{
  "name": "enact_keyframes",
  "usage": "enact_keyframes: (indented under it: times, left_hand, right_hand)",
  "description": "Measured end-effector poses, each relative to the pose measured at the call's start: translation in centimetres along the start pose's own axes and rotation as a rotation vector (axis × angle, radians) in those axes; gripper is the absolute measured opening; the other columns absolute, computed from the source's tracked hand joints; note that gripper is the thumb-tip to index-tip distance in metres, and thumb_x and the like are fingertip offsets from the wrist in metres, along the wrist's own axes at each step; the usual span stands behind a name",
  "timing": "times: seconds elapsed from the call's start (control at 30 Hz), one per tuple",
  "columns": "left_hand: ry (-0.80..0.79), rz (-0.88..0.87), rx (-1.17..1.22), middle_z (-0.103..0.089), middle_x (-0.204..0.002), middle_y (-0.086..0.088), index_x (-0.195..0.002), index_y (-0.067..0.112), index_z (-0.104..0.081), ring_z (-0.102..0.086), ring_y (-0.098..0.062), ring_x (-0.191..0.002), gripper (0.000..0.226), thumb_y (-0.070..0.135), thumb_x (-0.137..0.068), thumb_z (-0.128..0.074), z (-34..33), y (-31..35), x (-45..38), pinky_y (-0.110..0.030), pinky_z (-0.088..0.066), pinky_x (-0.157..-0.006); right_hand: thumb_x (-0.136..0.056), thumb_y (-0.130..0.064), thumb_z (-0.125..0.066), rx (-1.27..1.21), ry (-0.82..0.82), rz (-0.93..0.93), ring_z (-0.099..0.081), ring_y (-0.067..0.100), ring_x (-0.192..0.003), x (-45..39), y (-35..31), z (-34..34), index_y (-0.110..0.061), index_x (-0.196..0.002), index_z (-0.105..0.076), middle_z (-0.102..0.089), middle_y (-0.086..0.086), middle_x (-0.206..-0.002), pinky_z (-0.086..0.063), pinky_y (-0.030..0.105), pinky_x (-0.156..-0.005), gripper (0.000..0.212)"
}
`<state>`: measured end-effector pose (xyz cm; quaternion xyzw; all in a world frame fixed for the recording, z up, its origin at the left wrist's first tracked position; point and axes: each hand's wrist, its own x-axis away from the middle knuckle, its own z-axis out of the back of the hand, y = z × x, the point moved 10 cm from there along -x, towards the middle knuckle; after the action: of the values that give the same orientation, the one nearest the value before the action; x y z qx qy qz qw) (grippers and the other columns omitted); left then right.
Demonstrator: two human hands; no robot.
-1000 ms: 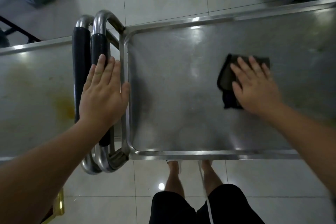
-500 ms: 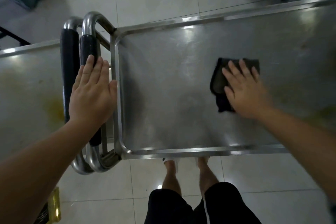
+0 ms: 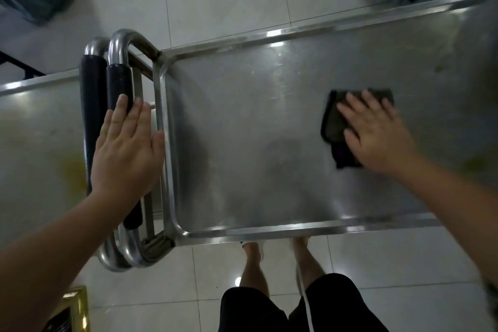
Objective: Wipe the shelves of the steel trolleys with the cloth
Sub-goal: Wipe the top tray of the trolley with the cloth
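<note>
Top shelf (image 3: 242,148) of the nearer steel trolley: flat brushed-steel tray with a raised rim and rounded corners, lying level. Surface shows smears and dull patches toward its centre, and yellowish marks near its right end. Cloth (image 3: 332,127): dark, folded, lying flat on the right half of this shelf, partly covered by the hand pressing on it; its lower corner trails toward the near rim. Second trolley's top shelf (image 3: 40,143), at left: same steel finish, with a yellow-brown stain near its right edge. The two trolleys stand end to end, their tubular push handles (image 3: 118,81), each with a black sleeve, side by side between the shelves.
</note>
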<state>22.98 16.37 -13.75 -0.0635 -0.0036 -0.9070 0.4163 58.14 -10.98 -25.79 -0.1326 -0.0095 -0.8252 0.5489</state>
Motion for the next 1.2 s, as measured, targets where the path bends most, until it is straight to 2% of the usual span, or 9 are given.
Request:
enact_keyframes:
  times: [0.1, 0.2, 0.33, 0.47, 0.63, 0.77, 0.87, 1.03, 1.2]
  left_hand:
    - [0.006, -0.003, 0.005, -0.018, -0.175, -0.007, -0.166, 0.010, -0.024, 0.008, -0.013, -0.163, 0.067, 0.051, -0.113, -0.015, 0.0, 0.0, 0.0, -0.036, 0.006, -0.132]
    - [0.003, -0.002, 0.012, -0.017, -0.175, -0.007, -0.167, 0.011, -0.023, 0.008, -0.012, -0.163, 0.067, 0.050, -0.113, -0.016, 0.1, 0.0, 0.0, -0.037, 0.005, -0.132]
    - [-0.001, -0.008, 0.044, -0.019, -0.175, -0.006, -0.166, 0.010, -0.024, 0.008, -0.012, -0.163, 0.067, 0.050, -0.113, -0.018, 0.1, 0.0, 0.1, -0.040, 0.003, -0.132]
    - [-0.004, -0.005, 0.073, -0.022, -0.174, -0.005, -0.166, 0.011, -0.028, 0.007, -0.011, -0.163, 0.067, 0.049, -0.112, -0.022, 0.3, 0.0, -0.3, -0.035, 0.007, -0.131]
    - [-0.004, -0.019, 0.141, -0.024, -0.174, -0.005, -0.165, 0.010, -0.030, 0.004, -0.013, -0.163, 0.064, 0.045, -0.111, -0.025, 0.3, -0.2, -0.3, -0.035, 0.006, -0.132]
    - [0.009, -0.029, 0.174, -0.026, -0.173, -0.006, -0.165, 0.008, -0.032, -0.002, -0.016, -0.164, 0.061, 0.039, -0.112, -0.029, 0.3, -0.4, -0.4, -0.038, 0.002, -0.132]
    - [0.007, -0.041, 0.176, -0.025, -0.173, -0.007, -0.164, 0.007, -0.031, -0.003, -0.017, -0.164, 0.060, 0.036, -0.112, -0.030, 0.3, -0.6, -0.6, -0.038, 0.000, -0.132]
    - [-0.029, -0.040, 0.182, -0.019, -0.175, -0.003, -0.166, 0.011, -0.026, 0.004, -0.013, -0.163, 0.061, 0.040, -0.112, -0.026, 0.1, -0.5, -0.4, -0.038, 0.002, -0.132]
    - [-0.025, -0.041, 0.238, -0.020, -0.175, 0.000, -0.166, 0.014, -0.027, 0.005, -0.009, -0.162, 0.061, 0.041, -0.112, -0.025, 0.1, -0.4, -0.4, -0.037, 0.003, -0.132]
  right_hand:
    - [-0.097, -0.048, -0.026, -0.041, -0.025, -0.146, -0.010, 0.027, -0.159, -7.5, 3.6, 2.3, -0.023, -0.162, -0.030, -0.017, 0.000, -0.172, -0.006, 0.051, -0.127, 0.070]
    - [-0.103, -0.041, -0.027, -0.083, -0.018, -0.381, 0.000, 0.027, -0.160, -12.3, 6.3, 3.8, -0.025, -0.165, -0.020, -0.006, -0.002, -0.174, 0.001, 0.051, -0.128, 0.065]
    - [-0.100, -0.024, -0.038, -0.117, 0.012, -0.591, 0.004, 0.033, -0.159, -14.0, 5.2, 4.0, -0.018, -0.163, -0.023, -0.005, 0.003, -0.174, 0.002, 0.051, -0.128, 0.065]
    - [-0.097, -0.029, -0.036, -0.145, 0.082, -0.676, 0.000, 0.034, -0.159, -14.2, 1.8, 3.7, -0.015, -0.163, -0.025, -0.008, 0.005, -0.174, -0.002, 0.053, -0.128, 0.068]
    - [-0.099, -0.031, -0.034, -0.129, 0.079, -0.407, -0.004, 0.033, -0.159, -18.2, -13.9, 3.0, -0.012, -0.163, -0.024, -0.011, 0.008, -0.173, -0.002, 0.052, -0.127, 0.068]
    - [-0.101, -0.036, -0.033, -0.141, 0.013, -0.099, 0.005, 0.030, -0.160, -21.7, -29.8, 2.2, -0.013, -0.165, -0.015, -0.002, 0.006, -0.174, 0.001, 0.050, -0.128, 0.071]
    - [-0.105, -0.039, -0.033, -0.169, -0.019, 0.060, 0.007, 0.026, -0.160, -23.0, -35.8, 2.3, -0.013, -0.166, -0.010, -0.001, 0.005, -0.174, 0.001, 0.047, -0.129, 0.069]
    - [-0.106, -0.039, -0.031, -0.104, 0.029, 0.156, -0.001, 0.020, -0.160, -21.5, -30.8, 2.6, -0.024, -0.164, -0.023, -0.012, -0.002, -0.173, -0.002, 0.044, -0.129, 0.061]
    - [-0.102, -0.040, -0.037, -0.091, 0.135, -0.227, -0.012, 0.031, -0.159, -15.2, -11.7, 2.9, -0.026, -0.160, -0.035, -0.020, 0.007, -0.171, -0.008, 0.049, -0.127, 0.060]
